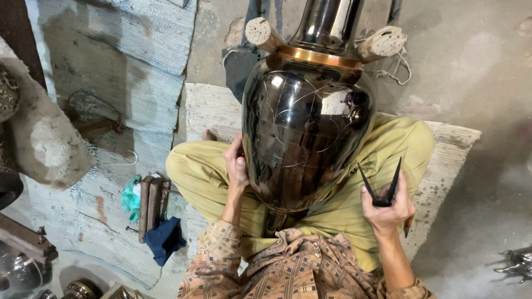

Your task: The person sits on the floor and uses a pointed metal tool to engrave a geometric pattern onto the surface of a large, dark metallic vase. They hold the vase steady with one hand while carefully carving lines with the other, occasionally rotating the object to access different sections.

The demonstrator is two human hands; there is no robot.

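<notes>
While the left hand [235, 166] presses flat at nine o'clock on the glossy black vase [305, 127], the right hand [387, 209] pinches dark dividers [382, 185] at four o'clock.

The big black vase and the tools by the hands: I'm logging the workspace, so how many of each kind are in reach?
Glossy black metal vase with a copper neck band, steadied by the left hand: 1
Black pointed metal dividers, held in the right hand: 1
Round wooden pegs propping the vase neck: 2
Total: 4
</notes>
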